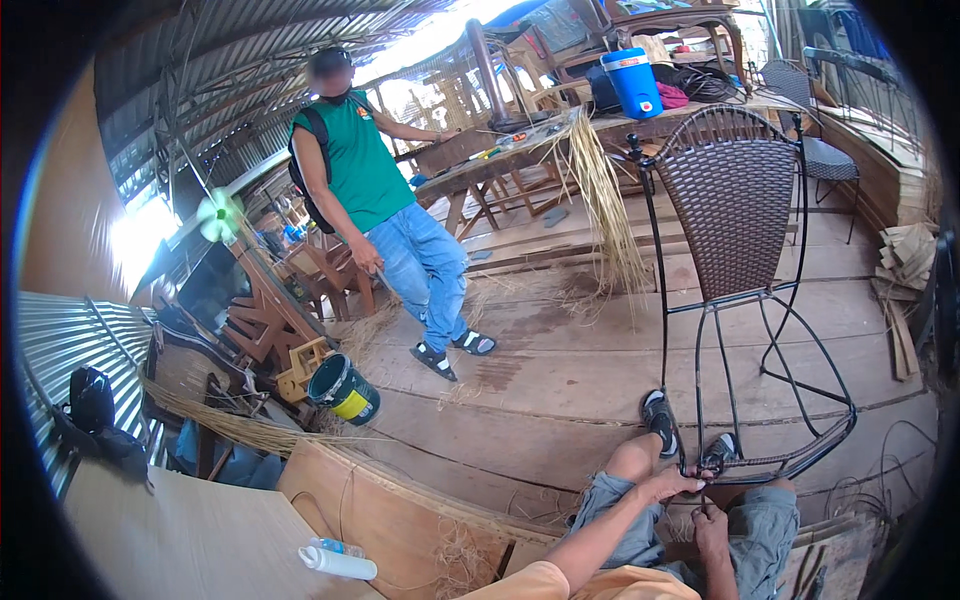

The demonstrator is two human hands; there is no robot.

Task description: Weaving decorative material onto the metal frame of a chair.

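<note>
Hands work low at the near right: left hand [672, 487] pinches the chair frame [790, 462], right hand [712, 528] pulls a dark strand; its grip is unclear. Best keep the strand taut. Farther left stands a bucket [343, 389].

The chair frame [745, 395] was dark, smooth metal tubing; its backrest [733, 205] was brown woven wicker, matt. The plank floor [560, 370] was rough, unfinished wood, the bucket [344, 389] glossy green plastic.
</note>
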